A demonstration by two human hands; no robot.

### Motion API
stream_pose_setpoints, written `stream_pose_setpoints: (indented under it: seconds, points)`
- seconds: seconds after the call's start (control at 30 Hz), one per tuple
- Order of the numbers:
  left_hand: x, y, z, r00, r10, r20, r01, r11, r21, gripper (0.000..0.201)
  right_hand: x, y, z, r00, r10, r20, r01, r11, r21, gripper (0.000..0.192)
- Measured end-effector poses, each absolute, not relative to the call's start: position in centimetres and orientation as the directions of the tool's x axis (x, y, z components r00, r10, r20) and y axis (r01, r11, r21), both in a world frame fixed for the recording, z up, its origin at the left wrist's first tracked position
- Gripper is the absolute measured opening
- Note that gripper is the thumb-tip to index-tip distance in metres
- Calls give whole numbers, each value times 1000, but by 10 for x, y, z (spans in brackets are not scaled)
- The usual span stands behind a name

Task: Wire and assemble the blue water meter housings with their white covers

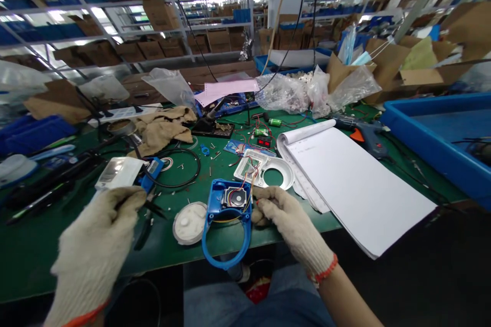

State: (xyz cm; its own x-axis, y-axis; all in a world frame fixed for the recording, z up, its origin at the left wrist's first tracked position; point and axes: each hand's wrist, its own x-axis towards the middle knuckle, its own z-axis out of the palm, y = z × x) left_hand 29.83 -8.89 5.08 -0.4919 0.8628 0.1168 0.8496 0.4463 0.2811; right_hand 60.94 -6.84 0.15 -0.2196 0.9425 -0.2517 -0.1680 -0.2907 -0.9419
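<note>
Mid-assembly, by the look of it: the gloved right hand [286, 214] pinches the blue housing [227, 222] at the counter's [30, 255] near edge; the left hand [102, 245] grips a thin tool [155, 209] beside it. Next, steady tool placement on the wired module [235, 197].

Notepad [356, 184] right of housing [226, 219] — lid [189, 223] left

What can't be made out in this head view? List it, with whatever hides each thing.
- Left hand: the dark thin tool it grips is mostly inside the glove; its type is unclear.
- Right hand: fingertips are hidden behind the blue housing.
- Notepad: writing is too small to read.
- Blue bin: cut off by the right edge.
</note>
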Motion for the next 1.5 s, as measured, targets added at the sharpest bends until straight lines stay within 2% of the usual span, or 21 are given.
stream_pose_setpoints:
  seconds: [0.1, 0.2, 0.27, 0.3, 0.4, 0.43, 0.47, 0.53, 0.6, 0.67, 0.73, 0.83, 0.93, 1.07, 1.27, 1.5]
  points:
    - [308, -76, 45, -590, 807, 3, 773, 564, 289, 55, 605, -67, -1, -215, 943, -256, -213, -301, -930, 16]
    - [317, -71, 45, -537, 840, -73, 817, 540, 203, 57, 603, -67, -4, -179, 951, -252, -283, -296, -913, 18]
    - [328, -72, 53, -532, 844, -62, 822, 533, 202, 54, 602, -67, -6, -168, 951, -259, -333, -302, -893, 23]
    - [337, -75, 59, -538, 843, -24, 813, 526, 251, 50, 601, -67, -7, -165, 952, -259, -357, -303, -884, 26]
    - [370, -79, 79, -385, 918, 98, 826, 295, 481, 35, 603, -69, -11, -126, 964, -232, -429, -264, -864, 25]
    - [384, -78, 83, -288, 951, 111, 832, 192, 520, 34, 604, -69, -13, -100, 970, -222, -451, -243, -859, 22]
    - [397, -75, 85, -172, 982, 81, 853, 107, 511, 35, 605, -71, -14, -72, 973, -220, -469, -228, -853, 21]
    - [424, -67, 84, -9, 1000, -23, 919, 17, 393, 34, 609, -74, -16, -29, 971, -239, -491, -222, -842, 21]
    - [448, -56, 75, 60, 992, -114, 984, -40, 174, 37, 612, -79, -17, -6, 966, -260, -488, -230, -842, 24]
    - [466, -48, 64, 79, 986, -147, 996, -84, -23, 42, 615, -84, -16, 2, 964, -265, -469, -233, -852, 26]
    - [477, -42, 56, 122, 979, -165, 987, -137, -86, 43, 617, -87, -15, 1, 964, -264, -446, -236, -863, 26]
    - [482, -32, 53, 170, 961, -220, 983, -181, -33, 37, 618, -89, -13, -22, 959, -282, -446, -262, -856, 24]
    - [479, -21, 58, 146, 957, -252, 989, -145, 23, 33, 617, -87, -12, -47, 959, -280, -458, -270, -847, 23]
    - [469, -11, 68, 155, 938, -310, 976, -98, 192, 35, 612, -84, -11, -48, 963, -265, -415, -260, -872, 23]
    - [454, -7, 73, 201, 917, -344, 907, -42, 418, 36, 594, -84, -15, 28, 991, -131, -214, -122, -969, 16]
    - [448, -3, 69, 299, 874, -384, 788, 1, 616, 37, 576, -76, -25, 101, 995, -20, -12, -19, -1000, 15]
